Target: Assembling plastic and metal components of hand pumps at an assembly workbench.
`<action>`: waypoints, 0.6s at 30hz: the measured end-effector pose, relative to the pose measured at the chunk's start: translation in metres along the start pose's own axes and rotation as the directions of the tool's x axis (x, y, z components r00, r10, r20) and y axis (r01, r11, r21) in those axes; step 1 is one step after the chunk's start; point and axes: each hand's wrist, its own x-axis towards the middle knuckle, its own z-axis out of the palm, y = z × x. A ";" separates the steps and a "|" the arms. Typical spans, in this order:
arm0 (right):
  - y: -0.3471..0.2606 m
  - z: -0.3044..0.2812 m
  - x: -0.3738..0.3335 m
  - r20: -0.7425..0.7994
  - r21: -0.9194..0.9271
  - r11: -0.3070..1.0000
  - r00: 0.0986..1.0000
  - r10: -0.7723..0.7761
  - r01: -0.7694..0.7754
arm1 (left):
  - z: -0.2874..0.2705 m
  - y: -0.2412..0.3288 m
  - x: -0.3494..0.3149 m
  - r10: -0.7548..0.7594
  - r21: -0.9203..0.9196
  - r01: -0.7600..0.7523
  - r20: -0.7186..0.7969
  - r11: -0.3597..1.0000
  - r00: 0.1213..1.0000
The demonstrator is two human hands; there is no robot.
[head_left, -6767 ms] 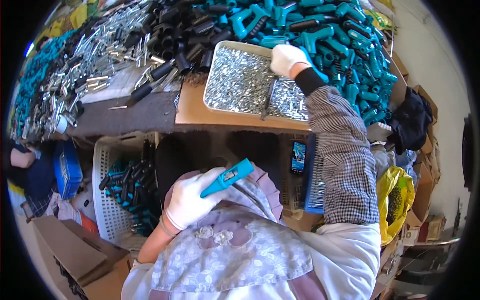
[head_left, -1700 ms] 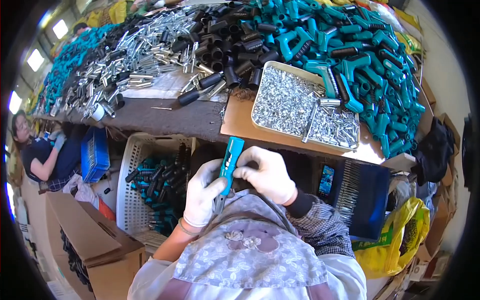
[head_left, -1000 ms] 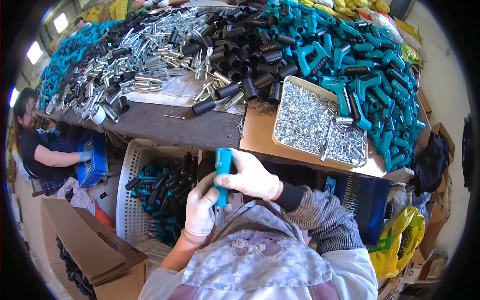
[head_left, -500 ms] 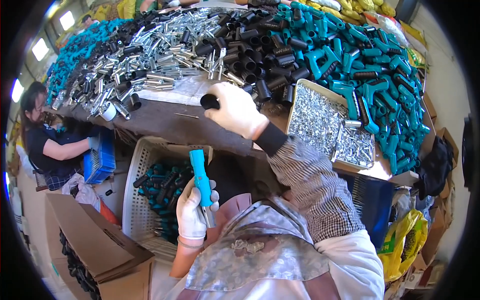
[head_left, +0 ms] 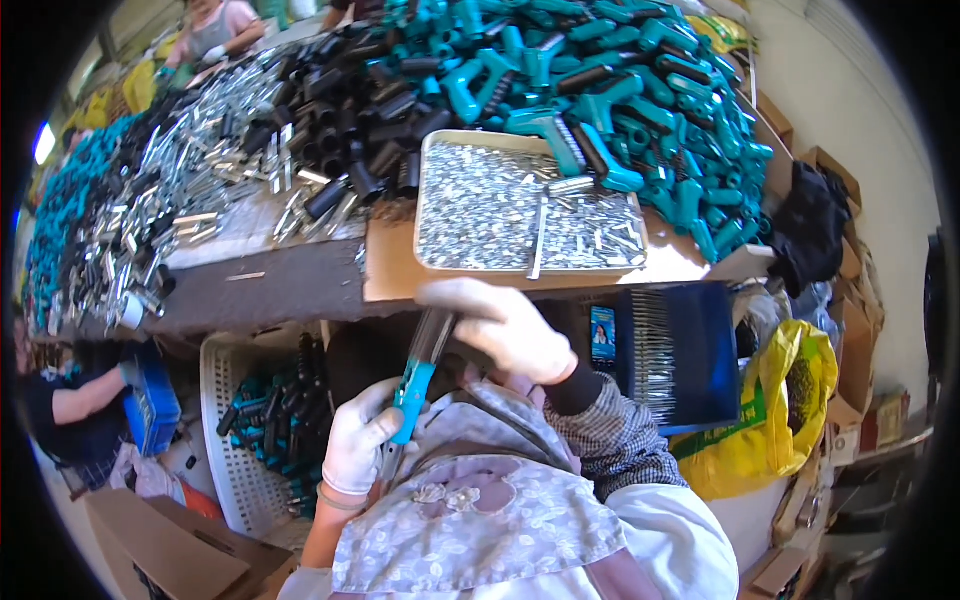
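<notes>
A: Head view: left hand (head_left: pixel 362 447) closed around the teal handle (head_left: pixel 412 392), right hand (head_left: pixel 505 325) gripping its black sleeve (head_left: pixel 432 336), below the desk's (head_left: pixel 270 290) front edge.
B: Looks light, rigid plastic; hold both ends.

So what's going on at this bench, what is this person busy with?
A person in white gloves is putting small tools together. The left hand grips a teal handle, and the right hand holds a black sleeve against its top end. On the table sit a metal tray of small silvery parts and heaps of teal and black parts. A white basket beside the knees holds finished pieces.
</notes>
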 end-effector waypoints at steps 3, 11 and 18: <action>-0.009 0.027 -0.024 -0.028 -0.208 0.965 0.985 -0.171 0.161 | 0.007 -0.013 0.002 -0.084 -0.180 0.096 0.076 0.979 0.994; -0.005 0.039 -0.067 -0.169 -0.449 0.869 0.935 -0.313 0.209 | 0.044 -0.031 0.025 0.319 0.389 -0.314 0.053 0.866 0.946; -0.008 -0.061 -0.060 -0.178 -0.550 0.810 0.919 -0.352 0.204 | 0.075 -0.003 0.020 0.252 0.674 -0.225 0.060 0.703 0.966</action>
